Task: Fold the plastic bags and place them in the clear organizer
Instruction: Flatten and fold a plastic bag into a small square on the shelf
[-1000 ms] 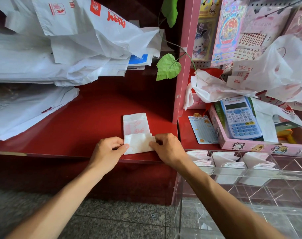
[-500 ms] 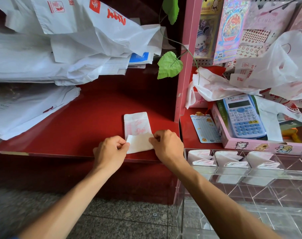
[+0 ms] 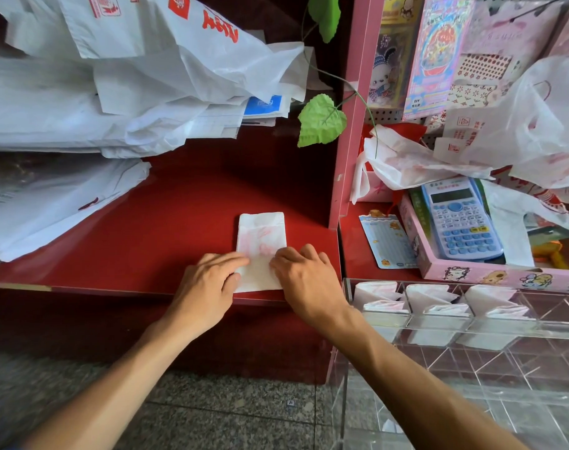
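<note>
- Head view: the folded plastic bag (image 3: 261, 245) lies as a narrow strip on the red counter (image 3: 166, 228), its near end at the counter's front edge, just left of the pink divider post (image 3: 348, 125).
- The left hand (image 3: 208, 287) lies flat with fingers stretched onto the strip's near left side, pressing rather than gripping; nothing is held in it.
- The right hand (image 3: 304, 280) covers the near right side with knuckles raised and fingertips down on the plastic. Whether it pinches a layer or only presses, I cannot tell.
- Both hands bear down on the doubled near end, probably to flatten the crease so slippery plastic does not spring open.
- The clear organizer (image 3: 471, 323) stands right of the hands and lower, close enough for a short carry; its three nearest-the-counter compartments each hold a folded white bag (image 3: 434, 298).
- Loose bags (image 3: 130, 102) are heaped at the back left of the counter, and more (image 3: 520, 131) are piled over the pink tray (image 3: 471, 274) with the calculator (image 3: 460, 219), so much folding seems left.
</note>
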